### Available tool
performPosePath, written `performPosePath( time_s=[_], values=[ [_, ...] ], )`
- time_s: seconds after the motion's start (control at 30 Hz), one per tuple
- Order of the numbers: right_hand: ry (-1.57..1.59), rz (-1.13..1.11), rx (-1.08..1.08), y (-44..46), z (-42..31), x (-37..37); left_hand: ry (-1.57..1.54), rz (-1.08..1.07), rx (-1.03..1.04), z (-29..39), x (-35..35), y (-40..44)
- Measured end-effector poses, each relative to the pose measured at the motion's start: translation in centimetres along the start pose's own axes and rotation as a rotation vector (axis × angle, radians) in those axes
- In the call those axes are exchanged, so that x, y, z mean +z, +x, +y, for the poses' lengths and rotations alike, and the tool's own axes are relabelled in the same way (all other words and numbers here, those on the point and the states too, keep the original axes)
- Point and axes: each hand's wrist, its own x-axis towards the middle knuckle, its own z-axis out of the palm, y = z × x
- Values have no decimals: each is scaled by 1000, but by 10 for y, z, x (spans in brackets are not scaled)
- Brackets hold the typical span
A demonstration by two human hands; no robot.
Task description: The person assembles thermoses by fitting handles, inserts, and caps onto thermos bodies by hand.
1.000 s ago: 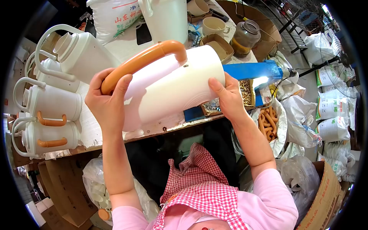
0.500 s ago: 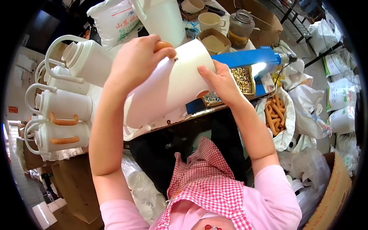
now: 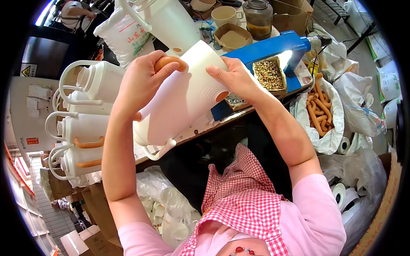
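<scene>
At the left, two white pots [image 3: 87, 127] bore orange grips. The left hand [image 3: 143, 81] was clamped around an orange handle [image 3: 171, 64], set against the held pot [image 3: 181, 98]; whether it was fastened could not be told. The pot lay slantwise over the desk's [image 3: 200, 133] near edge, long axis running from its white loop, lower left, to its base, upper right, where the right hand [image 3: 234, 76] clasped the rim. Loose handles [image 3: 319, 110] filled a sack farther right.

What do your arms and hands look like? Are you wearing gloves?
No gloves! My left hand and right hand are bare, with no rings or watch that I can see. My pink sleeves are short, stopping above my elbows.
</scene>
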Motion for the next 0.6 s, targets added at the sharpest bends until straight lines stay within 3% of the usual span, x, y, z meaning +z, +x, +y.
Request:
performPosePath(
  time_s=[0.23,0.6],
  values=[
    [4,-7,29,2,-3,-1,318,25,60,9,3,1],
    [-22,-17,-2,1,0,-2,337,32,72,9,6,-1]
  ],
)
